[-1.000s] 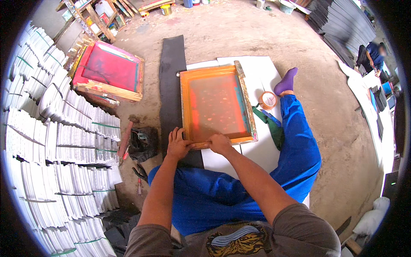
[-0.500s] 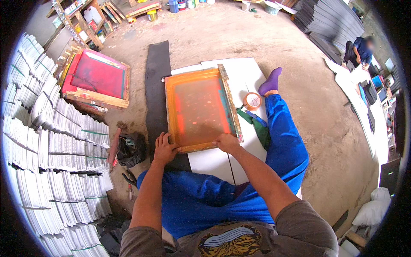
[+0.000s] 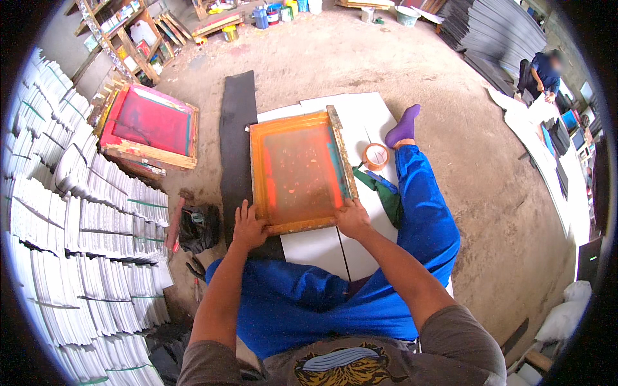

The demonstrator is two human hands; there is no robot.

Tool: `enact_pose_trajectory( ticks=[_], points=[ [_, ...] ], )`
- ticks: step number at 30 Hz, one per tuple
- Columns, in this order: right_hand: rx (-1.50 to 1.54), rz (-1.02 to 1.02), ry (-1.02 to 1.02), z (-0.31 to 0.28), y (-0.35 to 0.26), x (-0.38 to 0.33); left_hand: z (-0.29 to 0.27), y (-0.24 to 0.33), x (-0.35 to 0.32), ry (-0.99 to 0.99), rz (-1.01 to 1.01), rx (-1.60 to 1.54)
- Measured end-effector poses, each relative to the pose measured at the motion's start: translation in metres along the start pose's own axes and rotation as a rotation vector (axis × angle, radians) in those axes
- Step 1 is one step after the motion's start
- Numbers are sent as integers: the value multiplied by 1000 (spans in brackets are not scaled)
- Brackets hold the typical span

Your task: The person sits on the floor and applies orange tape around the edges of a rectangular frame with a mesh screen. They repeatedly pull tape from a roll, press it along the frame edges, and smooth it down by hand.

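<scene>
The wooden screen frame (image 3: pixel 302 174) lies over white boards (image 3: pixel 312 252) and a black strip (image 3: pixel 236 128), partly hiding both. The left hand (image 3: pixel 248 228), fingers spread, touches its near-left corner; whether the right hand (image 3: pixel 353 219) grips the near-right corner, I cannot tell.

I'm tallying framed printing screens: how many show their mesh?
2: the orange screen at centre, and the red screen to its left. Others may be hidden beneath the red one.

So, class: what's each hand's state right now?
Left hand: open, fingers spread, touching the orange-framed screen.
Right hand: at the screen's near right corner; grip cannot be told.
</scene>
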State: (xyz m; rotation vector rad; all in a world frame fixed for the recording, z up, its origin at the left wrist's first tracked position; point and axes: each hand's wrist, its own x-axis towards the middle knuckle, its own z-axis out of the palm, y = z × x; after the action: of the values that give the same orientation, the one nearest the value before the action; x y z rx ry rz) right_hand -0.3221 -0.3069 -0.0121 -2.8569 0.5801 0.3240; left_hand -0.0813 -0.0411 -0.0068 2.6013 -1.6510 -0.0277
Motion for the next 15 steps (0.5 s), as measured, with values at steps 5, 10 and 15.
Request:
enact_pose_trajectory(
  ticks=[5,10,15],
  points=[
    [-124,-12,26,-10,10,-14,32,23,3,-1,168,-53],
    [-120,22,33,0,23,-18,27,37,12,-144,77,-96],
    [-98,23,-79,-8,22,-7,32,27,17,-209,108,-20]
  ],
)
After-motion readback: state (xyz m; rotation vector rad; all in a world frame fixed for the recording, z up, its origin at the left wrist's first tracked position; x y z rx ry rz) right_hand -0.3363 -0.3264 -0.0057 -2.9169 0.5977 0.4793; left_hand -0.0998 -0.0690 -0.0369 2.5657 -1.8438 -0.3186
